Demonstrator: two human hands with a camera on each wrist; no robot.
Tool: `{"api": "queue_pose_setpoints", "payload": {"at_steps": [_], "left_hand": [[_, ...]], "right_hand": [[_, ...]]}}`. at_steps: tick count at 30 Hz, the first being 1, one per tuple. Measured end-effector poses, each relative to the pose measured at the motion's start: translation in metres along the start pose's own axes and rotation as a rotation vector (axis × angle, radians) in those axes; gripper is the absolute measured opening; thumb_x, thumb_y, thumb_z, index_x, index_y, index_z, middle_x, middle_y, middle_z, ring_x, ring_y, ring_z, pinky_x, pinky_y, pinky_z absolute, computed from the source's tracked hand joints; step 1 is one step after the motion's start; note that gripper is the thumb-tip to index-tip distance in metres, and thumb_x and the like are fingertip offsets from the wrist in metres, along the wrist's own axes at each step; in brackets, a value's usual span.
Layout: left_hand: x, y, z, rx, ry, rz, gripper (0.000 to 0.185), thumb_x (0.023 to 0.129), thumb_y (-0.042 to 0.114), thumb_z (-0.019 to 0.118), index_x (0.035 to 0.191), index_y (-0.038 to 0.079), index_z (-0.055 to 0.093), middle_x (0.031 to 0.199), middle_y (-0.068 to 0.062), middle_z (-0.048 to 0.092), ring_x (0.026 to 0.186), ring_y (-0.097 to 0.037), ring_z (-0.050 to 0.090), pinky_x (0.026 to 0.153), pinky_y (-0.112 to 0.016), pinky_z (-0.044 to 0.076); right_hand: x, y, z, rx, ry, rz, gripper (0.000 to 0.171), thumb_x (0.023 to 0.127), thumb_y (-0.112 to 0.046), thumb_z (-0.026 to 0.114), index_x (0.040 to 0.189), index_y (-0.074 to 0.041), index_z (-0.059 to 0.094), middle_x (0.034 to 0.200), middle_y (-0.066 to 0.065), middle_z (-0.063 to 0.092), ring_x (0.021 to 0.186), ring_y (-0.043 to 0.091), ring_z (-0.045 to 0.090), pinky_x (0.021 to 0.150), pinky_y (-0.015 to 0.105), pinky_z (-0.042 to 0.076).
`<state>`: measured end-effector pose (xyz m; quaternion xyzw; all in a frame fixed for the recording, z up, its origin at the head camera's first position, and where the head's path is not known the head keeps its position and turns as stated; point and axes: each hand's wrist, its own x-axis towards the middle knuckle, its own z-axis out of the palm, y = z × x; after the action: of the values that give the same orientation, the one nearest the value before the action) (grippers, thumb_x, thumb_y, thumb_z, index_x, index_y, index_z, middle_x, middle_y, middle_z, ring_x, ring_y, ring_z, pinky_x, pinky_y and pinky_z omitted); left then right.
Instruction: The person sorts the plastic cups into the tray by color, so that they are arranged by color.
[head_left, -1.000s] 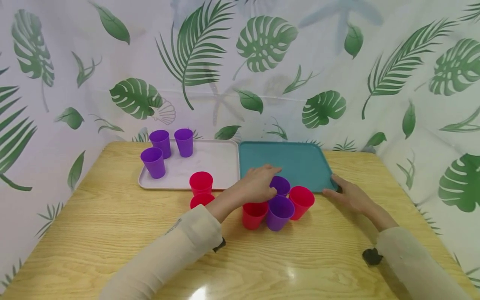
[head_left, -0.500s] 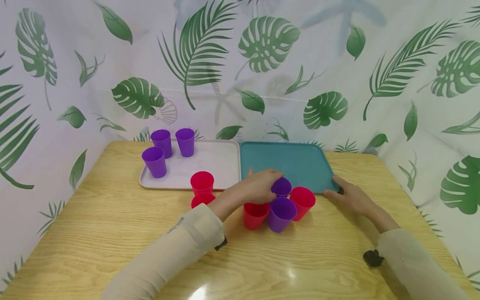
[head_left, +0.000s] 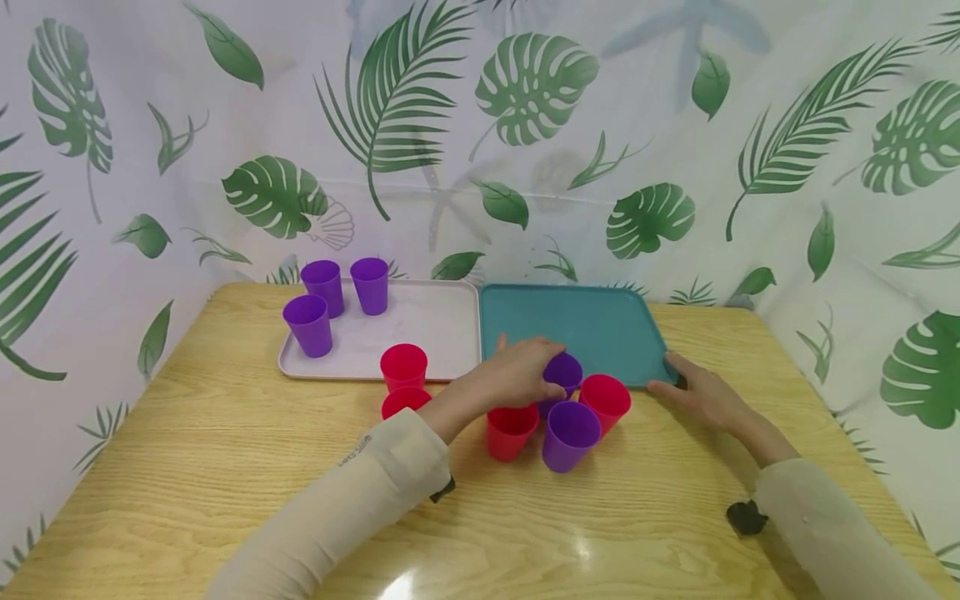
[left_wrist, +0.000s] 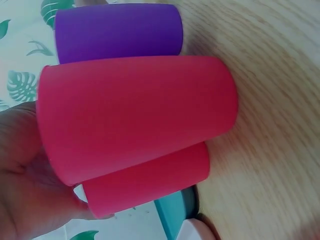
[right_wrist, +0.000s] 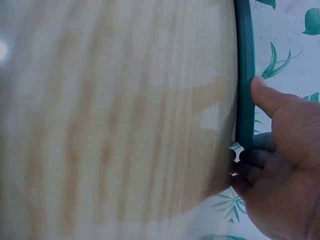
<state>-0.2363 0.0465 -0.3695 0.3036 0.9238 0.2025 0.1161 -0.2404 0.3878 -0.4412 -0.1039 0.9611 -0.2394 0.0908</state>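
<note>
Head view: left hand [head_left: 517,375] fingers curl round the purple cup [head_left: 562,372] at the teal tray's [head_left: 600,321] 6 o'clock edge, right hand [head_left: 701,392] pinching its 4 o'clock corner; lift straight up, clearing red cups [head_left: 603,400].

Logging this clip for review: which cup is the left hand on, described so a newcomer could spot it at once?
Start at the teal tray on the right half of the wooden table. A cluster of four cups stands at its near edge. The one meant is the purple cup at the back of the cluster, nearest the tray; unlike the front purple cup, the left hand grips it.
</note>
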Motion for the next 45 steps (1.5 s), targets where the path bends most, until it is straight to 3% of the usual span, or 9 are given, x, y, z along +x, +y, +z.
{"api": "queue_pose_setpoints", "payload": {"at_steps": [4,8,13,18,23,27,34,40,45], "left_hand": [[-0.003,-0.001,-0.011,-0.064,0.039,0.047,0.069,0.098,0.031,0.073,0.155,0.005,0.046,0.150,-0.010,0.056,0.138,-0.025,0.052,0.120,-0.057,0.031],[-0.011,0.002,-0.034,-0.167,0.082,0.116,0.067,0.098,0.027,0.072,0.154,0.001,0.045,0.145,-0.015,0.056,0.129,-0.026,0.056,0.105,-0.037,0.050],[-0.032,0.006,-0.080,-0.273,0.155,0.154,0.067,0.098,0.023,0.071,0.155,0.003,0.043,0.142,-0.012,0.055,0.126,-0.023,0.054,0.099,-0.031,0.053],[-0.055,-0.007,-0.126,-0.315,0.266,0.168,0.068,0.099,0.022,0.070,0.157,0.002,0.041,0.145,-0.013,0.054,0.127,-0.025,0.055,0.103,-0.034,0.052],[-0.080,-0.038,-0.163,-0.340,0.387,0.084,0.069,0.098,0.020,0.071,0.157,0.001,0.039,0.149,-0.016,0.050,0.129,-0.030,0.055,0.105,-0.042,0.051],[-0.096,-0.071,-0.181,-0.328,0.449,-0.019,0.071,0.099,0.023,0.070,0.159,0.002,0.037,0.149,-0.017,0.050,0.125,-0.032,0.056,0.106,-0.046,0.050],[-0.110,-0.119,-0.179,-0.304,0.436,-0.152,0.072,0.100,0.024,0.067,0.159,-0.002,0.034,0.154,-0.023,0.046,0.135,-0.039,0.050,0.114,-0.052,0.042],[-0.109,-0.149,-0.155,-0.275,0.396,-0.210,0.074,0.099,0.023,0.068,0.157,-0.008,0.034,0.157,-0.028,0.040,0.145,-0.044,0.038,0.120,-0.056,0.032],[-0.104,-0.169,-0.129,-0.268,0.375,-0.245,0.073,0.099,0.021,0.069,0.155,-0.010,0.034,0.156,-0.030,0.040,0.145,-0.046,0.038,0.120,-0.058,0.032]], "right_hand": [[0.000,0.001,0.000,0.005,-0.004,0.002,0.088,0.105,-0.046,0.057,0.156,0.016,0.020,0.156,0.044,0.024,0.142,0.063,0.025,0.113,0.073,0.028],[0.000,0.002,0.000,0.005,-0.004,0.002,0.088,0.105,-0.046,0.058,0.156,0.016,0.020,0.156,0.044,0.024,0.142,0.063,0.026,0.113,0.073,0.028],[0.000,0.001,0.000,0.005,-0.006,0.002,0.089,0.105,-0.045,0.058,0.156,0.016,0.019,0.156,0.044,0.024,0.142,0.063,0.025,0.113,0.073,0.028],[0.000,0.002,0.000,0.006,-0.002,-0.003,0.088,0.105,-0.045,0.058,0.156,0.015,0.020,0.157,0.043,0.024,0.142,0.063,0.026,0.113,0.073,0.028],[0.000,0.001,0.000,0.011,0.003,-0.006,0.087,0.105,-0.044,0.058,0.156,0.015,0.021,0.157,0.043,0.024,0.142,0.062,0.026,0.113,0.072,0.028],[-0.001,0.000,0.000,0.011,0.006,-0.006,0.087,0.105,-0.044,0.058,0.156,0.016,0.021,0.157,0.043,0.024,0.142,0.063,0.026,0.113,0.072,0.028],[-0.001,0.000,0.001,0.010,0.007,0.001,0.087,0.105,-0.045,0.058,0.156,0.016,0.021,0.157,0.043,0.024,0.142,0.062,0.026,0.114,0.072,0.028],[-0.001,0.000,0.001,0.011,0.007,0.002,0.087,0.105,-0.045,0.058,0.156,0.015,0.021,0.157,0.043,0.024,0.143,0.062,0.026,0.114,0.071,0.028],[-0.001,-0.001,0.000,0.007,0.010,-0.001,0.087,0.105,-0.045,0.057,0.156,0.015,0.021,0.157,0.043,0.025,0.142,0.062,0.027,0.114,0.071,0.028]]}}
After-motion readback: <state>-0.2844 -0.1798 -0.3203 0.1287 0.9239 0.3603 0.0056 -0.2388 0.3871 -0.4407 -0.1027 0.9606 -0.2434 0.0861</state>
